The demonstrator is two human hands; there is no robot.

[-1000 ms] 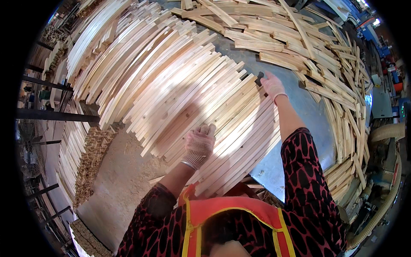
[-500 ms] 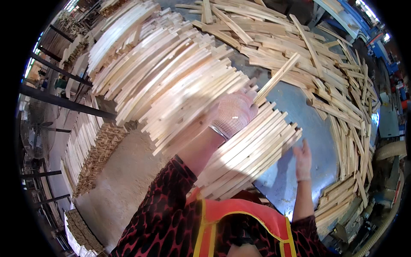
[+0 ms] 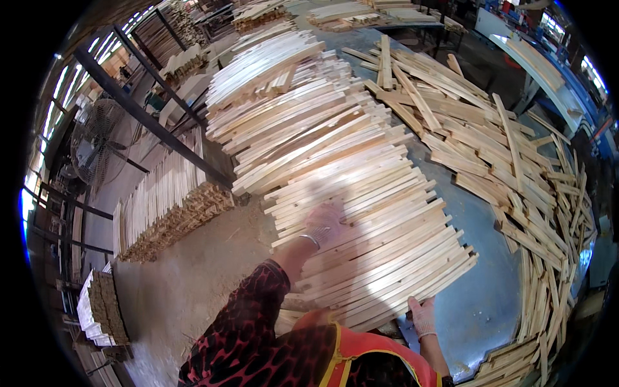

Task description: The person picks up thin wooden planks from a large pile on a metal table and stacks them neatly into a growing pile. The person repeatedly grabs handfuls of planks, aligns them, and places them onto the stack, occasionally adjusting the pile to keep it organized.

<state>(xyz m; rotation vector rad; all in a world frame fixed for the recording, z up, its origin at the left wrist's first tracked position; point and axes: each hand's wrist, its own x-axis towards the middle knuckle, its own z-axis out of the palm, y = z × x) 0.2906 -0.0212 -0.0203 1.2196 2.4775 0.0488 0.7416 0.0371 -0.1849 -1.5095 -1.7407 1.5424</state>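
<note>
Pale wooden strips lie side by side in a long row on the grey metal table. My left hand, in a light knitted glove with a metal band at the wrist, rests over the row towards its left ends. Its fingers stretch forward across the strips, a little blurred. At the row's near right corner, my right hand touches the edge of the nearest strips. Thumb and forefinger stand apart there; the other fingers are partly hidden.
Loose strips are heaped crosswise along the table's right side, with more strips at the lower right. Left of the table stand a neat stack of strips, a dark metal bar and a large fan.
My left hand has moved back left over the row. The strip that stuck out diagonally by it no longer does. My right hand has come to the row's near edge. The view has shifted.
</note>
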